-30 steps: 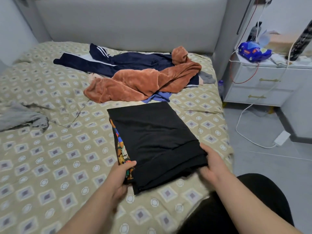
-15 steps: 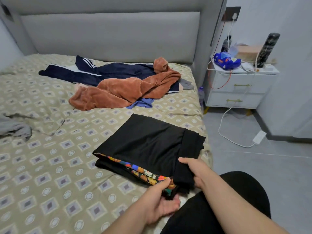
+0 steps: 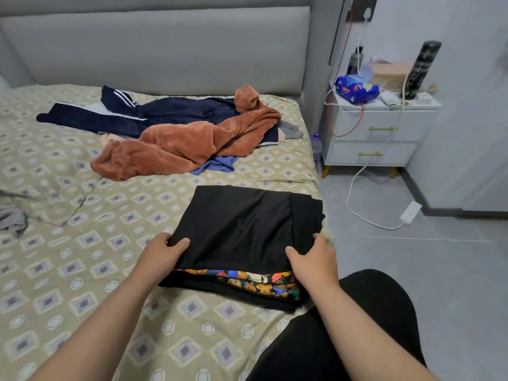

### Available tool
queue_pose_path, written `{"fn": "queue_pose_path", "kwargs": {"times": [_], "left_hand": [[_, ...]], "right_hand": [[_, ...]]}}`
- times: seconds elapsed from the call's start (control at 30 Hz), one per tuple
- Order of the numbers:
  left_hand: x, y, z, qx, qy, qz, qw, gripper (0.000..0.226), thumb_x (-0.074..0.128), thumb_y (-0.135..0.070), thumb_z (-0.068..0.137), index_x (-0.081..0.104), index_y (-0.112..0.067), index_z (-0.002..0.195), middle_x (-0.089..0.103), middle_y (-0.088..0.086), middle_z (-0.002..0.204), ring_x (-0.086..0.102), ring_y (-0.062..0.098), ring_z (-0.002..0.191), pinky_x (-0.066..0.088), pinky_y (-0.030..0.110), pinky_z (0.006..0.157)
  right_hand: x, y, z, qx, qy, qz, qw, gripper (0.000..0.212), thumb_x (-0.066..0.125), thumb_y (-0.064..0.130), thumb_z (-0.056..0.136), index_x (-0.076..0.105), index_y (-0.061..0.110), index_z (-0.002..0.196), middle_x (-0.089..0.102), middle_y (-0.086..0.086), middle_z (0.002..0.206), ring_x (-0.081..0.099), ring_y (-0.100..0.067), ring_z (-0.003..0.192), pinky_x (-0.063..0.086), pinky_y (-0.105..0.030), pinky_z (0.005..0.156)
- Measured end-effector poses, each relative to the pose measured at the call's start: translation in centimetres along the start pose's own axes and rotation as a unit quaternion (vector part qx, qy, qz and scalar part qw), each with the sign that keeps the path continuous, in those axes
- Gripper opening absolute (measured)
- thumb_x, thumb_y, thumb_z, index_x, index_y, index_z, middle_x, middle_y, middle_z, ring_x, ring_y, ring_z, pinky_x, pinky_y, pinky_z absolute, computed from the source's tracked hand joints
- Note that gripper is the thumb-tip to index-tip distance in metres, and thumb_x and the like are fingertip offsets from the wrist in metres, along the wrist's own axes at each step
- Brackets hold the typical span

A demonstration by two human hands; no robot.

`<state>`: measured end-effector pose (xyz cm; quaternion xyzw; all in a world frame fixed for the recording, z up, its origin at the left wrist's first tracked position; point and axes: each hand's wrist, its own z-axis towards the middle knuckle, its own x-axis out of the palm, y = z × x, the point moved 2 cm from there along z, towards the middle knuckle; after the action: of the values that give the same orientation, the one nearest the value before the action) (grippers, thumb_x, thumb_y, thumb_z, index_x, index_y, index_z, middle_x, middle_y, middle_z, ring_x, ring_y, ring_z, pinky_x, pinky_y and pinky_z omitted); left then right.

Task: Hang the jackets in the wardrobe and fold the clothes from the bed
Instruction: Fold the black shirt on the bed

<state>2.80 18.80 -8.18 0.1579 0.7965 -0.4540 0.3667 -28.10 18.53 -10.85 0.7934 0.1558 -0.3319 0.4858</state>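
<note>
- Bed (image 3: 82,270): the far half was taken up by the unsorted heap, with a brown fleece jacket (image 3: 187,144) draped across a navy track jacket (image 3: 154,114).
- Folded black garment (image 3: 242,229): it was placed on the near right of the bed, with a patterned garment (image 3: 247,281) sandwiched beneath its top layer.
- Change: within the last second the bundle was turned, so the patterned edge faced near instead of left. It was also shifted toward the bed's right edge.
- Left grip (image 3: 159,254): clasped round the near left corner of the bundle, thumb laid on top.
- Right grip (image 3: 313,259): clasped round the near right corner in the same way.
- Judgement: this fold was taken as finished, with the bundle being squared or readied for lifting. The jackets were not yet hung.
- Edges and room: the bundle's right side was set at the mattress edge, above the floor (image 3: 412,270), so a slip that way was judged possible. Open cover was left on the left side.
</note>
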Motion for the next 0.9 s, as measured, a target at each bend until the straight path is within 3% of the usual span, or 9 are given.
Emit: {"fn": "queue_pose_path", "kwargs": {"times": [0.07,0.2,0.33,0.43,0.57,0.63,0.73,0.83,0.9], "left_hand": [[0.7,0.0,0.3,0.033,-0.023,0.008,0.999,0.020,0.059,-0.032,0.093,0.057,-0.011,0.094,0.063,0.006,0.090,0.059,0.024,0.083,0.039,0.036,0.064],[0.3,0.1,0.9,0.052,-0.071,0.004,0.996,0.019,0.053,-0.022,0.097,0.054,-0.009,0.083,0.058,0.009,0.081,0.056,0.030,0.079,0.037,0.037,0.062],[0.2,1.6,1.5,0.039,-0.069,0.054,0.995,0.020,0.056,-0.021,0.096,0.051,-0.010,0.080,0.057,0.008,0.077,0.052,0.022,0.070,0.036,0.037,0.060],[0.6,2.8,1.3,0.040,-0.022,0.184,0.982,0.020,0.064,-0.029,0.092,0.055,-0.014,0.103,0.062,0.007,0.100,0.058,0.026,0.088,0.047,0.041,0.076],[0.6,0.2,0.8,0.238,-0.085,0.196,0.947,0.054,0.064,-0.020,0.090,0.047,-0.012,0.140,0.052,0.011,0.138,0.048,0.034,0.128,0.041,0.045,0.102],[1.8,-1.4,0.5,0.286,-0.024,0.189,0.939,0.062,0.057,-0.035,0.094,0.037,-0.017,0.150,0.034,0.004,0.157,0.027,0.029,0.147,0.024,0.043,0.118],[4.9,-0.6,0.6,0.295,0.034,0.302,0.906,0.088,0.024,-0.073,0.083,0.016,-0.028,0.158,0.007,-0.002,0.166,0.002,0.019,0.153,0.003,0.042,0.124],[7.1,2.3,1.0,0.288,0.046,0.321,0.901,0.095,0.014,-0.077,0.078,0.008,-0.027,0.159,0.004,-0.001,0.166,0.002,0.017,0.153,0.001,0.039,0.124],[7.6,3.1,1.4,0.292,0.036,0.320,0.901,0.092,0.015,-0.075,0.081,0.007,-0.026,0.159,0.004,0.000,0.166,0.002,0.017,0.153,0.001,0.038,0.124]], "right_hand": [[0.2,-0.2,0.0,0.036,0.040,0.036,0.998,0.082,0.074,0.043,0.081,0.031,0.016,0.146,0.049,-0.010,0.140,0.054,-0.032,0.123,0.046,-0.040,0.096],[-1.3,-0.7,0.9,0.041,0.087,0.115,0.989,0.054,0.074,0.014,0.083,0.048,0.016,0.130,0.063,-0.005,0.124,0.062,-0.024,0.107,0.050,-0.034,0.090],[-2.7,-1.4,0.9,-0.013,0.169,0.035,0.985,0.038,0.073,0.014,0.083,0.054,0.023,0.115,0.066,0.003,0.113,0.063,-0.017,0.099,0.050,-0.032,0.089],[-1.9,-2.0,0.6,-0.017,0.182,-0.109,0.977,0.055,0.068,0.025,0.084,0.043,0.017,0.132,0.058,-0.005,0.127,0.058,-0.027,0.113,0.048,-0.034,0.094],[-2.2,-0.7,0.0,-0.086,0.051,-0.117,0.988,0.066,0.057,0.032,0.084,0.035,0.014,0.144,0.037,-0.012,0.146,0.037,-0.033,0.134,0.037,-0.042,0.109],[-1.8,0.6,-1.1,-0.218,0.019,-0.185,0.958,0.074,0.052,0.047,0.091,0.022,0.024,0.155,0.015,-0.011,0.162,0.013,-0.030,0.150,0.017,-0.043,0.123],[0.7,0.9,-2.5,-0.346,0.111,-0.322,0.874,0.087,0.040,0.068,0.091,0.000,0.030,0.158,-0.013,-0.008,0.166,-0.019,-0.025,0.151,-0.005,-0.049,0.123],[3.0,-0.6,-2.4,-0.287,0.246,-0.469,0.798,0.096,0.036,0.073,0.092,-0.019,0.026,0.155,-0.029,-0.006,0.161,-0.030,-0.025,0.147,-0.010,-0.054,0.121],[4.0,-0.7,-1.7,-0.251,0.273,-0.513,0.774,0.098,0.035,0.073,0.093,-0.025,0.024,0.153,-0.036,-0.007,0.158,-0.033,-0.028,0.145,-0.011,-0.056,0.120]]}}
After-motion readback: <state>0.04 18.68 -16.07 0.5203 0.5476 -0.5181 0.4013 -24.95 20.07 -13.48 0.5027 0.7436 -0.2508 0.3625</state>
